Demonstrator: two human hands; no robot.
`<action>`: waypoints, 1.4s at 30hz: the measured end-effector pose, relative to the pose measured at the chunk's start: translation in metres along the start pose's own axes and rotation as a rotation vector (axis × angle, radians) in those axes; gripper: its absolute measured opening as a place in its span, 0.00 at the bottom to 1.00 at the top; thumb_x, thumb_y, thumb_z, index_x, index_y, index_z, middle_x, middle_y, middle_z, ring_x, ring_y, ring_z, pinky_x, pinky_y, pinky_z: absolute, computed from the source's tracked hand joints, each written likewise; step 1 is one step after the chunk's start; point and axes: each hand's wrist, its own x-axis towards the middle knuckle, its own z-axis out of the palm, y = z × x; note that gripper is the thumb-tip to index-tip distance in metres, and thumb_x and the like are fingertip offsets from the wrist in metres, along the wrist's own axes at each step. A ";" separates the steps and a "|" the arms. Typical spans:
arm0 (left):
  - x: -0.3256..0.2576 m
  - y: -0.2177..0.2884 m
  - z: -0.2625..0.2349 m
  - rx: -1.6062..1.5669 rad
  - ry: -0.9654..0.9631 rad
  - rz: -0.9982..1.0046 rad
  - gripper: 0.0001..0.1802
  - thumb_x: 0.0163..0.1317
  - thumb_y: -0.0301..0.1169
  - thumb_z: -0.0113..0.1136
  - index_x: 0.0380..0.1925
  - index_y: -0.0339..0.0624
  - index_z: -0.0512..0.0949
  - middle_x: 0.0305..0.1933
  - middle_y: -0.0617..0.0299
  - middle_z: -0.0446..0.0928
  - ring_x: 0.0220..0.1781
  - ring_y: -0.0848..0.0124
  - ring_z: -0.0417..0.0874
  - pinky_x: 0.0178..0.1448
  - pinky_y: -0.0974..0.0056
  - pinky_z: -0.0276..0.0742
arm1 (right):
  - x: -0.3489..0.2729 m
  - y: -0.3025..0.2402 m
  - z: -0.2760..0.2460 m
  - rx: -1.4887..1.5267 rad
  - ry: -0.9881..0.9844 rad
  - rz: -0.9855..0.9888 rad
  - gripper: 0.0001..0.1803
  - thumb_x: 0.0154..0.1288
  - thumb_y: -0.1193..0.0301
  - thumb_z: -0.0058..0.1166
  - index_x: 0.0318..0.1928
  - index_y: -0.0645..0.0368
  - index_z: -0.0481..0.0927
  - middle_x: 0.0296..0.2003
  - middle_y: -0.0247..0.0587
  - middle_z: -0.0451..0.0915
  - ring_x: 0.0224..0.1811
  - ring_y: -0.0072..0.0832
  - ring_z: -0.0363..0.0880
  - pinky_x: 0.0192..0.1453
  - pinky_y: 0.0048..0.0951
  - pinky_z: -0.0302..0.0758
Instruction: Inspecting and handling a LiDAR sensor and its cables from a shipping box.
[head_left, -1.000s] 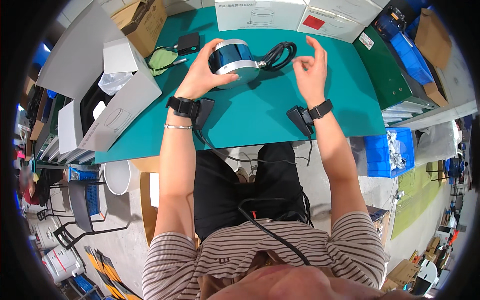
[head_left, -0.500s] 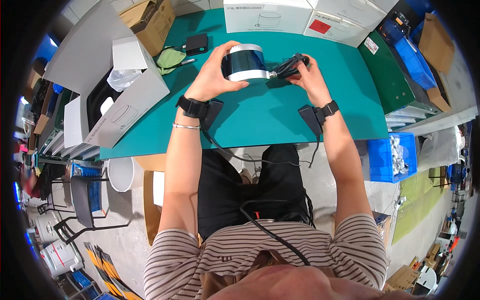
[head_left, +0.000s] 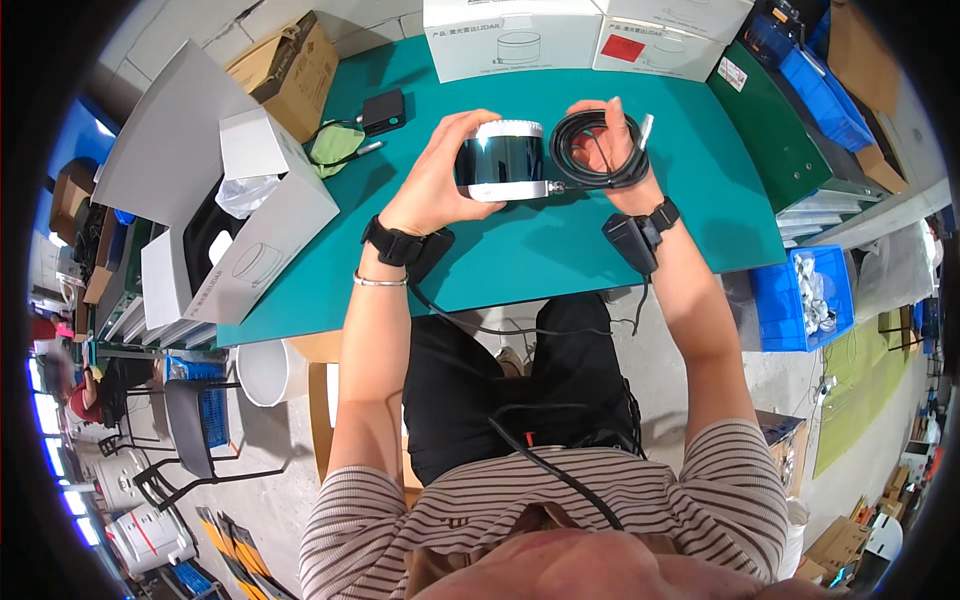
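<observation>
Sensor drum lifted above the green table, cable coil beside it.
Left hand [head_left: 435, 185] clasps the drum [head_left: 500, 160], lying sideways; right hand [head_left: 615, 150] grips the coiled cable [head_left: 590, 150], touching the drum's right end.

Striped short-sleeved shirt, brown and white; black trousers. Left hand [head_left: 437, 186]: black wrist strap with a box-shaped black unit, plus thin silver bangle. Right hand [head_left: 612, 150]: matching black strap and unit. Black cables trail from both units down to the lap.

Green table [head_left: 560, 250] on grey concrete floor [head_left: 260, 470]; black chair [head_left: 190, 420] at left, blue bin [head_left: 790, 300] at right.
</observation>
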 end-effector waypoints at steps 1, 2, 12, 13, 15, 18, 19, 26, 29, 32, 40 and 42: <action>0.000 0.000 0.000 0.007 -0.007 0.009 0.46 0.36 0.30 0.73 0.61 0.46 0.64 0.59 0.54 0.65 0.61 0.56 0.69 0.65 0.58 0.68 | -0.001 -0.001 -0.001 -0.001 0.001 -0.001 0.33 0.66 0.39 0.44 0.46 0.59 0.75 0.35 0.33 0.78 0.36 0.20 0.76 0.38 0.20 0.73; -0.001 0.002 -0.001 0.010 -0.026 -0.004 0.46 0.37 0.29 0.73 0.61 0.46 0.63 0.60 0.53 0.64 0.62 0.55 0.67 0.65 0.57 0.67 | -0.001 -0.002 -0.001 -0.004 0.002 -0.020 0.33 0.66 0.39 0.44 0.45 0.59 0.75 0.35 0.33 0.78 0.37 0.20 0.76 0.39 0.21 0.73; -0.005 -0.003 -0.014 -0.023 -0.122 -0.020 0.46 0.38 0.27 0.70 0.62 0.46 0.62 0.61 0.59 0.62 0.63 0.64 0.66 0.68 0.60 0.62 | -0.001 0.005 0.002 -0.344 -0.003 0.045 0.12 0.66 0.64 0.56 0.30 0.59 0.77 0.25 0.26 0.75 0.27 0.12 0.68 0.32 0.18 0.65; -0.005 -0.004 -0.016 -0.033 -0.122 -0.037 0.46 0.39 0.27 0.70 0.62 0.46 0.62 0.61 0.60 0.62 0.63 0.64 0.66 0.68 0.60 0.62 | 0.000 0.007 0.000 -0.341 -0.012 0.050 0.12 0.66 0.64 0.56 0.30 0.59 0.77 0.25 0.26 0.75 0.27 0.12 0.68 0.32 0.18 0.65; -0.006 -0.007 -0.019 -0.037 -0.129 -0.080 0.46 0.40 0.27 0.70 0.63 0.48 0.61 0.63 0.62 0.62 0.64 0.65 0.65 0.69 0.57 0.61 | 0.002 0.012 -0.009 -0.391 -0.063 -0.004 0.12 0.67 0.65 0.55 0.29 0.58 0.76 0.25 0.27 0.75 0.26 0.12 0.68 0.29 0.18 0.64; -0.009 -0.016 -0.021 -0.092 -0.129 -0.141 0.49 0.39 0.28 0.72 0.65 0.51 0.59 0.65 0.62 0.60 0.68 0.65 0.61 0.71 0.52 0.58 | 0.001 0.017 -0.010 -0.397 -0.073 0.103 0.11 0.69 0.63 0.52 0.32 0.57 0.75 0.28 0.27 0.75 0.29 0.13 0.70 0.30 0.18 0.67; -0.008 -0.015 -0.020 -0.091 -0.130 -0.143 0.49 0.39 0.28 0.72 0.65 0.51 0.59 0.65 0.62 0.60 0.68 0.65 0.61 0.71 0.52 0.58 | 0.000 0.018 -0.010 -0.408 -0.040 0.182 0.13 0.70 0.60 0.50 0.32 0.55 0.74 0.28 0.26 0.74 0.31 0.13 0.71 0.33 0.18 0.68; -0.006 -0.011 -0.016 -0.074 -0.093 -0.160 0.52 0.38 0.30 0.76 0.66 0.52 0.58 0.66 0.61 0.60 0.69 0.63 0.60 0.68 0.50 0.62 | -0.003 0.019 0.002 -0.399 -0.019 0.083 0.12 0.70 0.65 0.49 0.49 0.54 0.76 0.37 0.31 0.78 0.33 0.17 0.78 0.34 0.20 0.76; -0.007 -0.014 -0.018 -0.067 -0.056 -0.200 0.51 0.37 0.32 0.77 0.65 0.48 0.60 0.63 0.57 0.63 0.66 0.60 0.64 0.65 0.54 0.66 | 0.000 0.024 -0.004 -0.478 -0.086 0.140 0.15 0.69 0.65 0.49 0.53 0.52 0.76 0.39 0.31 0.79 0.35 0.17 0.79 0.35 0.20 0.76; -0.007 -0.027 -0.017 -0.061 0.045 -0.224 0.51 0.36 0.36 0.78 0.63 0.43 0.62 0.60 0.52 0.68 0.63 0.58 0.69 0.63 0.58 0.69 | 0.001 0.024 -0.005 -0.492 -0.015 0.145 0.18 0.69 0.63 0.49 0.57 0.53 0.74 0.45 0.34 0.80 0.38 0.20 0.80 0.37 0.22 0.75; -0.007 -0.038 -0.006 -0.249 0.154 -0.369 0.53 0.39 0.43 0.79 0.63 0.36 0.62 0.59 0.49 0.67 0.60 0.59 0.70 0.60 0.60 0.70 | -0.003 0.012 0.006 -0.420 -0.183 -0.098 0.44 0.60 0.64 0.63 0.72 0.47 0.52 0.63 0.38 0.65 0.60 0.30 0.68 0.59 0.33 0.71; -0.007 -0.032 0.002 -0.452 0.121 -0.447 0.49 0.45 0.40 0.76 0.64 0.38 0.60 0.58 0.49 0.65 0.57 0.65 0.70 0.58 0.62 0.70 | -0.003 0.015 0.008 -0.407 -0.211 -0.166 0.46 0.58 0.64 0.65 0.72 0.46 0.51 0.63 0.38 0.64 0.60 0.30 0.68 0.61 0.34 0.70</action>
